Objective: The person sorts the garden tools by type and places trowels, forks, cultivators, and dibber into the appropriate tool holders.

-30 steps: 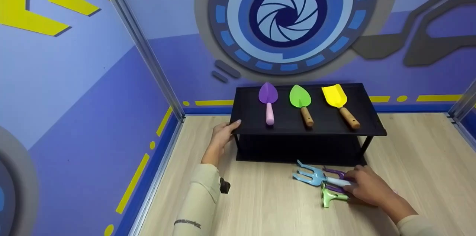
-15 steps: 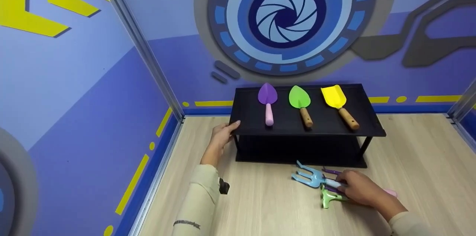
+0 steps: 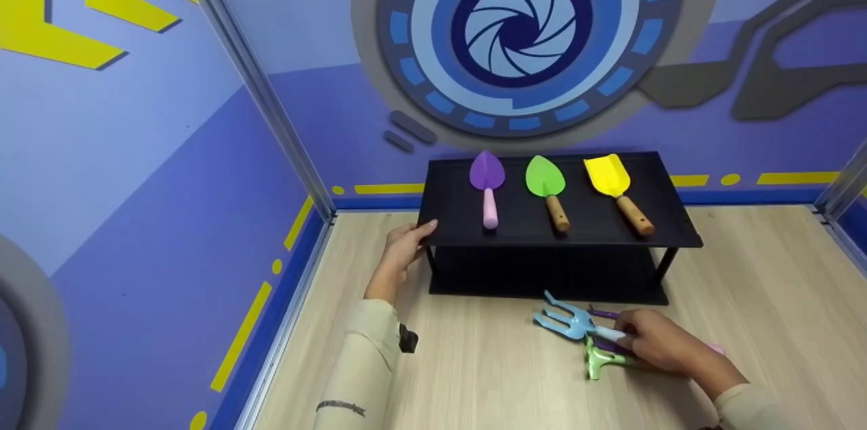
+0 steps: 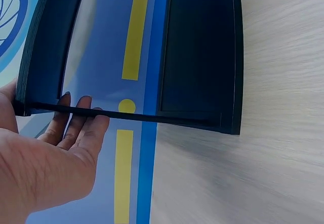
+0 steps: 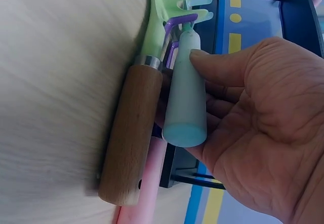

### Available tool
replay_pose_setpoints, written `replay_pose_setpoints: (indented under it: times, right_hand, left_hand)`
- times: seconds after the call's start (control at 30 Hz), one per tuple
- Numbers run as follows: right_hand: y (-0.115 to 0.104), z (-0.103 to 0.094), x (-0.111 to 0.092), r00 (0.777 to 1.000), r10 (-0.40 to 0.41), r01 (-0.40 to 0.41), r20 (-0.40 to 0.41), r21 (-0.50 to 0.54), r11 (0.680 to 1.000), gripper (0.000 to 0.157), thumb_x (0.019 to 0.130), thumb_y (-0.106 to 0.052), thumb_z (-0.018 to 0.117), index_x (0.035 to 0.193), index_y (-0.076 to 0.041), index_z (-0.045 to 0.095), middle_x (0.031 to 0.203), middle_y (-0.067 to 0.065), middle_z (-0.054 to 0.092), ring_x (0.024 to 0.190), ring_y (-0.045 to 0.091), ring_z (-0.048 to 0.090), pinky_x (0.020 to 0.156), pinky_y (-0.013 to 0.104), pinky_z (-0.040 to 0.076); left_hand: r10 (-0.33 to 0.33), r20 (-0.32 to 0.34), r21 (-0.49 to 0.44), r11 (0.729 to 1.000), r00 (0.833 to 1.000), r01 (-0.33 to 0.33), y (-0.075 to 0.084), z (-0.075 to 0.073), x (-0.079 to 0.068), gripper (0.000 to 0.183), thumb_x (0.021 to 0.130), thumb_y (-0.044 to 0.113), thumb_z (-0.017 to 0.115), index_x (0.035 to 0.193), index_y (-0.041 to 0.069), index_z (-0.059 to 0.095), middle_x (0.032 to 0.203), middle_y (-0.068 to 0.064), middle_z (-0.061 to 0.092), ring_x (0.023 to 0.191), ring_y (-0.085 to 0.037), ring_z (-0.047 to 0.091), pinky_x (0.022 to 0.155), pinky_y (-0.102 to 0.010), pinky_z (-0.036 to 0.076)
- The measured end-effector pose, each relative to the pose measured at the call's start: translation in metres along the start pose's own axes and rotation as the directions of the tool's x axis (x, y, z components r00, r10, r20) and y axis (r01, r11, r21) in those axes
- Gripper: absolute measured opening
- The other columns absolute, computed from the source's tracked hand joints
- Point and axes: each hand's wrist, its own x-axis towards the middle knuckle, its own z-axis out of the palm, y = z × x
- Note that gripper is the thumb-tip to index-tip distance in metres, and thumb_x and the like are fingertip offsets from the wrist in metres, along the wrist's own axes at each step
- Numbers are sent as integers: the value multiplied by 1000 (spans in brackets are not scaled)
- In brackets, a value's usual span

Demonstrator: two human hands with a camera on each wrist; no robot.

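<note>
My left hand [image 3: 399, 250] grips the left end of a two-tier black shelf [image 3: 454, 206], thumb on the upper board and fingers below it. The left wrist view shows these fingers [image 4: 93, 133] behind a thin shelf post. My right hand [image 3: 660, 342] pinches the handle of a light blue hand fork [image 3: 576, 324], its tines pointing left. In the right wrist view, thumb and fingers hold that pale blue handle [image 5: 186, 92]. Just beneath lie a green garden tool [image 3: 596, 359] with a wooden handle [image 5: 132, 133] and a purple tool [image 3: 603, 313] with a pink handle [image 5: 147, 188], partly hidden.
On the shelf's upper board lie a purple trowel [image 3: 488, 173], a green trowel [image 3: 546, 176] and a yellow scoop [image 3: 608, 175]. Behind the shelf rises a blue patterned wall [image 3: 325, 112]; another wall [image 3: 169, 213] bounds the left. The tabletop [image 3: 488, 362] is light wood.
My right hand has shifted slightly left along the light blue fork's handle and now pinches it. The fork has tilted a little. My left hand stays on the shelf.
</note>
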Motion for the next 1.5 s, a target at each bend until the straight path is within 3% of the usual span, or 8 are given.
replay_pose_setpoints:
  times: [0.3,0.53,0.83,1.1,1.33,1.5]
  right_hand:
    - [2,-7,-2,998,-24,17,54,115,993,6,100,-12,69,100,-6,69,92,2,69,79,5,55,70,20,45]
    - [0,-15,-5,999,-14,5,34,247,969,14,100,-10,70,107,3,68,100,11,72,83,7,60,71,21,51]
    - [7,-24,-11,997,72,-72,15,428,901,29,103,-15,69,120,8,64,109,17,70,91,15,64,74,25,53]
    - [16,-24,-12,982,187,-168,8,476,863,33,107,-20,65,125,7,61,108,9,68,93,14,60,75,27,52]
    - [19,-20,-10,961,274,-221,-23,528,820,28,107,-14,61,125,8,60,104,6,68,94,17,63,77,31,54]
    - [12,-22,-8,940,336,-252,-63,536,806,30,107,-15,62,126,8,60,102,3,66,94,17,60,78,31,51]
  left_hand:
    - [-10,2,-12,1000,1000,10,0,-1,0,51,97,43,79,128,4,72,135,-12,71,140,-29,61,125,-45,49]
    - [-13,8,-25,1000,1000,13,1,-1,1,48,97,41,79,127,4,72,133,-11,72,137,-28,63,125,-46,48]
    - [0,21,-14,1000,1000,0,-1,-2,2,51,97,43,79,130,5,71,141,-12,69,142,-29,59,127,-46,46]
    - [-3,12,-9,1000,1000,3,-1,-2,2,41,95,44,79,114,8,73,124,-7,72,130,-26,65,122,-45,51]
    - [-10,11,-10,1000,1000,10,-1,-3,4,46,95,44,80,122,7,73,128,-9,73,134,-27,65,122,-45,51]
    - [-10,16,-10,1000,1000,10,-2,-3,4,46,95,45,80,120,7,73,128,-9,73,135,-28,64,123,-45,50]
